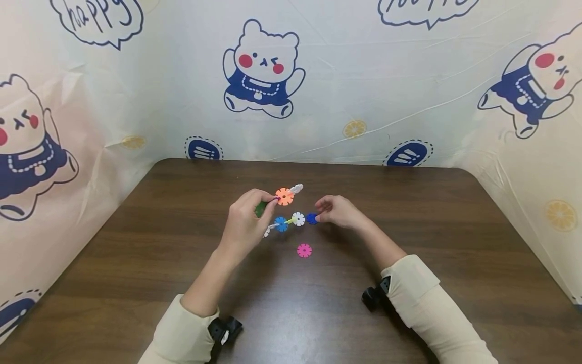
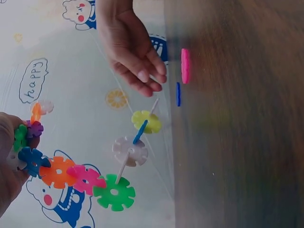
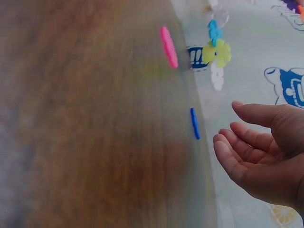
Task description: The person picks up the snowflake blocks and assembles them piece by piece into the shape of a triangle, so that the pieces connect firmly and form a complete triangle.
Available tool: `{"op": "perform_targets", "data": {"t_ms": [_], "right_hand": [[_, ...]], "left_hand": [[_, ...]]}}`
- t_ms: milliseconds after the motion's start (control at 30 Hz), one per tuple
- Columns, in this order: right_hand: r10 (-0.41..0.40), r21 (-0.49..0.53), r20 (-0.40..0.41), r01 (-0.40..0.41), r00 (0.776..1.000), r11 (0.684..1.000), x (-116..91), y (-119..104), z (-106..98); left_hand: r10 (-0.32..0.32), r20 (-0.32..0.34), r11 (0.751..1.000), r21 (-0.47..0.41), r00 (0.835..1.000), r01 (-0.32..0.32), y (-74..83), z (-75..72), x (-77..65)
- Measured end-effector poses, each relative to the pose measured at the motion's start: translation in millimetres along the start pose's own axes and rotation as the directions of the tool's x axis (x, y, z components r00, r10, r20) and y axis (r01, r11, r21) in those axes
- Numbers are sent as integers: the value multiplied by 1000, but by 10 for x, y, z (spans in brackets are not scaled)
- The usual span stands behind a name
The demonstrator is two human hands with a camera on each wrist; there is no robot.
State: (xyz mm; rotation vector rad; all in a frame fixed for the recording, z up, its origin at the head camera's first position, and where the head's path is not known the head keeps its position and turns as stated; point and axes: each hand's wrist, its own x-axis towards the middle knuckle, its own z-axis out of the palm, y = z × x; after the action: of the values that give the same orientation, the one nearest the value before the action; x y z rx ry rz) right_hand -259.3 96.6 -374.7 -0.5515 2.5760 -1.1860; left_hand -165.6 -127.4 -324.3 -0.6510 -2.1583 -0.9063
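My left hand (image 1: 245,222) pinches a chain of interlocking notched plastic discs. Its upper end shows an orange disc (image 1: 284,196) and a white disc (image 1: 296,188) above the fingertips. In the left wrist view the chain hangs in a curve through a pink disc (image 2: 86,179), a green disc (image 2: 114,192) and a yellow disc (image 2: 147,122) to a white disc at its end. My right hand (image 3: 266,152) holds nothing, its fingers loosely bent. Lying flat on the table, a dark blue disc (image 3: 194,124) is just beyond its fingertips.
A single pink disc (image 1: 304,250) lies on the brown wooden table (image 1: 300,318), nearer to me than the chain. Behind the table's far edge hangs a pale sheet (image 1: 345,91) printed with bears. Similar printed sheets stand at both sides.
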Motion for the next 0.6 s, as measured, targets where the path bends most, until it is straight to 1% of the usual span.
{"op": "perform_targets", "data": {"t_ms": [133,267,467,600], "right_hand": [[21,-37,28,-20,999,999,87,51,35],[48,-91,50,-43,998,995,156,76,77],[46,-176,46,-37,998,984,202,62,122],[55,-207,42,-45,998,977,232,59,142]], "left_hand": [[8,-12,1000,6,1000,-8,-10,-6,2],[11,-10,1000,5,1000,-11,-10,-9,-2],[9,-7,1000,-6,1000,-9,-13,-3,-3],[9,-6,1000,-10,1000,-9,-12,1,0]]}}
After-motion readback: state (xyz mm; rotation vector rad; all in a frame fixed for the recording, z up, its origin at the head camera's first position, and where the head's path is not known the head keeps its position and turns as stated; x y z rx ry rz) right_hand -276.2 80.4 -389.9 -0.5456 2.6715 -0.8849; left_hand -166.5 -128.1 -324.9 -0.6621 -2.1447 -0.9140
